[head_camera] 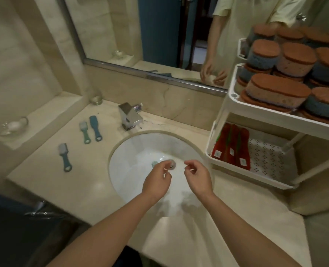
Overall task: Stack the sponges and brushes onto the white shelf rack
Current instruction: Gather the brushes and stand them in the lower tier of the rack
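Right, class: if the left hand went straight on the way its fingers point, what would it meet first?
Probably the metal drain at the bottom of the sink: the left hand points towards it, though the hand's height above the sink is unclear.

Both arms are bare in the direct view, left forearm and right forearm uncovered right down to the wrists. The mirror shows what's worn up top: a loose, pale yellow short-sleeved shirt, with wide sleeve hems ending above the elbow.
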`<state>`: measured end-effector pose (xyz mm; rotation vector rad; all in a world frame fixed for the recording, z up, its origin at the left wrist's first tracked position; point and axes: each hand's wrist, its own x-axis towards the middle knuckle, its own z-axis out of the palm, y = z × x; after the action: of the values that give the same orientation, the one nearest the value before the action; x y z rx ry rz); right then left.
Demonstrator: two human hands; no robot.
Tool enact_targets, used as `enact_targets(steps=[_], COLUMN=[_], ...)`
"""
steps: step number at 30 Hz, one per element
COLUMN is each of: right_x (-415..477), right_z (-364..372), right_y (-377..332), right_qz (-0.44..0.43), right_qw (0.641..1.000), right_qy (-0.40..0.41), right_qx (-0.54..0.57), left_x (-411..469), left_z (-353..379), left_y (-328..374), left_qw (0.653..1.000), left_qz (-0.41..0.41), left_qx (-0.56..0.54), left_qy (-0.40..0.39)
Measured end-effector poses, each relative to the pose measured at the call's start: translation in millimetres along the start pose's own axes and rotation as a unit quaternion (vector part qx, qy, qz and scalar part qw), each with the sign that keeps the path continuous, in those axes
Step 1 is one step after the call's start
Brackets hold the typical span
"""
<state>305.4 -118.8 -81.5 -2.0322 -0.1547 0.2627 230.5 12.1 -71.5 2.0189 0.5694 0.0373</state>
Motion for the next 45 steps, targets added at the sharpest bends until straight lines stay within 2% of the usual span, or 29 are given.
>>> enact_targets(steps=[5, 11, 17, 22, 29, 33, 39, 43, 45], right_x=[13.8, 35.7, 61.5, 71.6, 76.9, 75.9, 69.6, 62.3, 56.4], right_z=[42.9, 73.6, 108.3, 135.3, 161.3, 170.3, 174.0, 173.1, 169.7], right_y=[3.4, 23.0, 50.1, 69.6, 82.8, 82.0, 73.6, 57.9, 45.5], right_qz=[0.073, 0.142, 0.213, 0.256, 0.222, 0.214, 0.247, 0.247, 0.251], right_qw=[0.99, 0.972, 0.955, 0.941, 0.929, 0.918, 0.912, 0.946, 0.95], right_qy=[-0.115, -0.16, -0.161, -0.153, -0.106, -0.112, -0.178, -0.184, -0.183], right_qx=[-0.045, -0.101, -0.125, -0.163, -0.276, -0.314, -0.275, -0.103, -0.025], left_x=[13.9, 46.1, 87.5, 101.2, 114.0, 121.0, 119.3, 114.1, 113.4], left_z=[-25.0, -32.1, -24.4, -17.6, -17.7, -19.5, -24.6, -33.1, -38.8], left_y=[-31.8, -62.2, -90.7, -112.6, -129.8, -133.0, -129.0, -120.6, -114.1], left_qw=[0.995, 0.979, 0.944, 0.921, 0.913, 0.918, 0.93, 0.939, 0.94], left_qz=[-0.09, -0.188, -0.283, -0.334, -0.354, -0.342, -0.317, -0.305, -0.304], left_qx=[-0.029, -0.083, -0.167, -0.184, -0.165, -0.163, -0.152, -0.129, -0.14], left_qy=[0.014, -0.01, -0.043, -0.078, -0.117, -0.12, -0.11, -0.097, -0.073])
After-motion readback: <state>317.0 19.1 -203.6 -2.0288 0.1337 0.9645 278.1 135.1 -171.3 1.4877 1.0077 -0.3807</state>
